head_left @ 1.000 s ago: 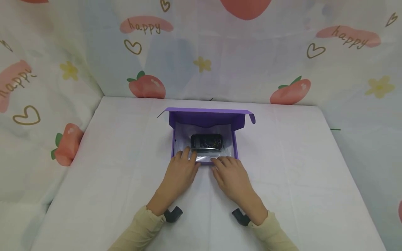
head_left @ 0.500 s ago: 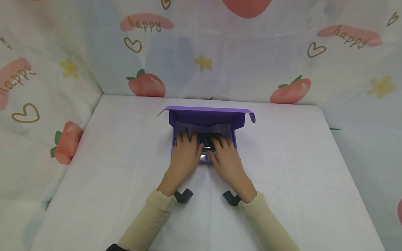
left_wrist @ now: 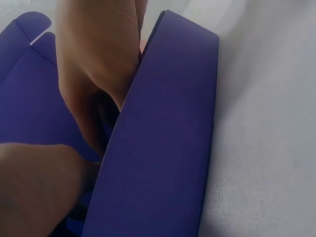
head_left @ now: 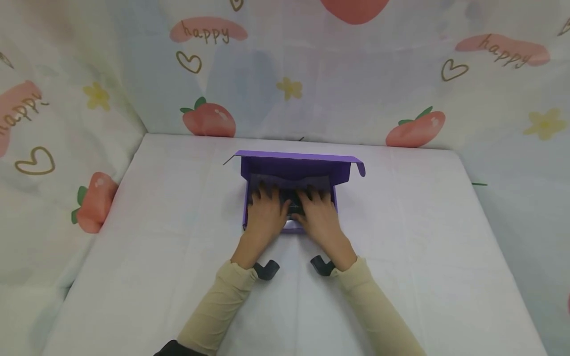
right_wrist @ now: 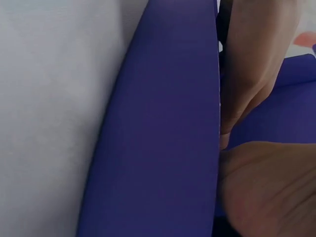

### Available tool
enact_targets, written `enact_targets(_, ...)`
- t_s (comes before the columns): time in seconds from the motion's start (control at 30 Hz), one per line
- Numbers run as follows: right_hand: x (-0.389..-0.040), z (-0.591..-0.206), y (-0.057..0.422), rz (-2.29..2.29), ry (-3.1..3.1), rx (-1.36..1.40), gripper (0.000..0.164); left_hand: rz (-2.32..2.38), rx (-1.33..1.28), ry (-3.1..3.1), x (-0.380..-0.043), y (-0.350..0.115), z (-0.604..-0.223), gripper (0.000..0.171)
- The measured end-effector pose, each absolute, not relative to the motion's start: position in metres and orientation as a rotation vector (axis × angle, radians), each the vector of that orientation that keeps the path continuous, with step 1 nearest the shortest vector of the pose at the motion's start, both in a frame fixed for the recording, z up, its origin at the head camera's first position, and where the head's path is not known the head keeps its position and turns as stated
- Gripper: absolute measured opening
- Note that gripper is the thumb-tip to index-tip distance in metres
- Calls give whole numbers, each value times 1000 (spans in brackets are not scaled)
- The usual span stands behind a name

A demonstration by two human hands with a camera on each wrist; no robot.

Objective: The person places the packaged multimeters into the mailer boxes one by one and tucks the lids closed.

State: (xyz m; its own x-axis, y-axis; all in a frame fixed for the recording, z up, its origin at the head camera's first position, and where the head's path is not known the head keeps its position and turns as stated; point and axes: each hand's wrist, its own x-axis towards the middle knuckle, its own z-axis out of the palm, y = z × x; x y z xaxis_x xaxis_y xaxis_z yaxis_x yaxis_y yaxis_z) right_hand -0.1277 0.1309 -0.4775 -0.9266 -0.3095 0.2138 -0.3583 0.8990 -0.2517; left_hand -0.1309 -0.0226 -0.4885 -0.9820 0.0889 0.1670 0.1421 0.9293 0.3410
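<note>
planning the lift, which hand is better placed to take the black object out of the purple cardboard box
Neither clearly: left hand and right hand both reach into the purple cardboard box, flanking the black object almost evenly, so using both seems best.

Both hands (left_wrist: 39,187) (left_wrist: 98,54) behind purple box wall (left_wrist: 153,128)

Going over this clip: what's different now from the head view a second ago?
The left hand and right hand have moved forward, away from the person, from the box's front edge to inside it. They now cover the ends of the black package; whether they grip it is unclear. The purple box stays in place, lid open.
</note>
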Motion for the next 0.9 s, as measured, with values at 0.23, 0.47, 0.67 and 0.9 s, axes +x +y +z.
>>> enact_targets(0.23, -129, -473, 130, 410, -2933, 505, 71, -396, -167, -2944, -133, -18, -490, 56)
enact_targets(0.47, -130, -472, 129, 418, -2975, 494, 70, -361, -165, -2931, -130, -17, -489, 54)
enact_targets(0.67, -133, -472, 130, 409, -2988, 493, 68, -377, -179, -2954, -132, -17, -486, 53)
enact_targets(0.9, -134, -469, 130, 418, -3011, 485, 67, -375, -174, -2996, -135, -18, -482, 54)
